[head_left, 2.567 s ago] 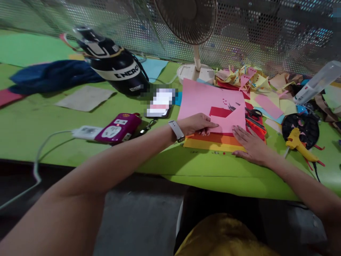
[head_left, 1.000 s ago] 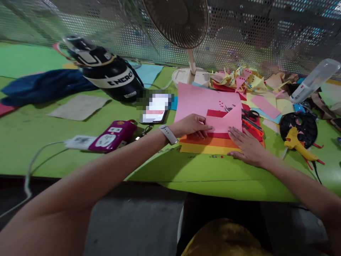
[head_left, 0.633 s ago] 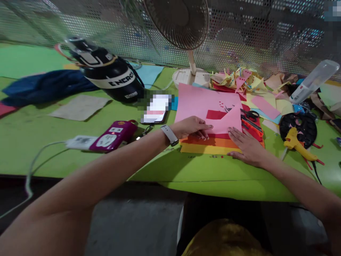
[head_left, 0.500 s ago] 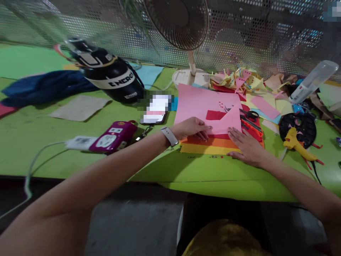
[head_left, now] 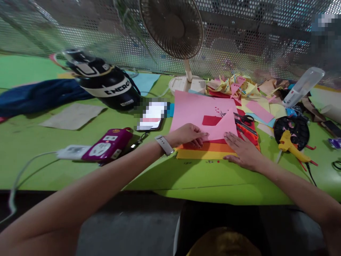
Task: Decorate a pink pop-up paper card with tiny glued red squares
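Observation:
A large pink paper sheet point(head_left: 188, 108) lies on a stack of red, orange and yellow paper point(head_left: 202, 154). Its lower right part is folded over, making a slanted edge. My left hand point(head_left: 189, 135) pinches the lower edge of the pink paper between thumb and forefinger. Flat against the folded part and the stack rests my right hand point(head_left: 243, 151), fingers spread. A small red paper piece point(head_left: 209, 120) lies by the slanted edge, with tiny red bits above it. Scissors point(head_left: 248, 119) and an orange-handled cutter point(head_left: 246, 131) sit just beyond my right hand.
At the right are a yellow glue gun point(head_left: 294, 147), a black palette point(head_left: 302, 133) and a clear bottle point(head_left: 303, 87). Paper scraps point(head_left: 237, 87) pile behind. A fan point(head_left: 188, 73), phone point(head_left: 152, 115), purple power strip point(head_left: 108, 144) and black jug point(head_left: 117, 87) stand or lie leftward.
The camera view has shifted slightly, so everything sits a little lower and further left. Both hands keep their places on the pink paper.

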Tool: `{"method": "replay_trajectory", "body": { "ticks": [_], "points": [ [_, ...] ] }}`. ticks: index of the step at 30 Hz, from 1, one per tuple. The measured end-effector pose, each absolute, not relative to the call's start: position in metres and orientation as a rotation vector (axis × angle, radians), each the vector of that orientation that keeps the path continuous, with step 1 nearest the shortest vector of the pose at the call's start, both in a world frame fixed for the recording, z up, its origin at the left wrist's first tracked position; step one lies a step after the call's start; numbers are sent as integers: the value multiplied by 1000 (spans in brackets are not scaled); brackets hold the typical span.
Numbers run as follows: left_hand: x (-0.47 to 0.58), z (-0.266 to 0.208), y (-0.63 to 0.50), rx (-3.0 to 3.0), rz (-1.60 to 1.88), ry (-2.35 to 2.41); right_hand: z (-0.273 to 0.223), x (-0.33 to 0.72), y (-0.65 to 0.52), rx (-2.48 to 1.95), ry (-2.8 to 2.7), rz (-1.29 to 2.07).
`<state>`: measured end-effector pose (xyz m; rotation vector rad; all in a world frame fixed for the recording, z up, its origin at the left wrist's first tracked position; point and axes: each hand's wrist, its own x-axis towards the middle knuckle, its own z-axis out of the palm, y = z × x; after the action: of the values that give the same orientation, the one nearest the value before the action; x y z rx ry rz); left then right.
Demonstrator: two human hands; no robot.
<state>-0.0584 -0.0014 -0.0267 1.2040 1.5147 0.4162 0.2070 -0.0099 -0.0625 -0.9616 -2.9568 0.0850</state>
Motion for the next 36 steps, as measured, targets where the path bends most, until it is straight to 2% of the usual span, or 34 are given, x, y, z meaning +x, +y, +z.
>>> {"method": "replay_trajectory", "body": {
  "ticks": [19,26,31,36],
  "points": [
    [-58,-21,-8,1254,373,1574,-63,206,-9,-966,-2926,160],
    [-63,-32,-7,1428,640,1483,-59,208,-12,-843,-2839,122],
    [-74,-45,-7,1710,862,1349,-48,212,-8,-878,-2390,8],
    [-85,-56,-11,1930,936,1263,-52,217,4,-991,-2216,309]
  ]
}}
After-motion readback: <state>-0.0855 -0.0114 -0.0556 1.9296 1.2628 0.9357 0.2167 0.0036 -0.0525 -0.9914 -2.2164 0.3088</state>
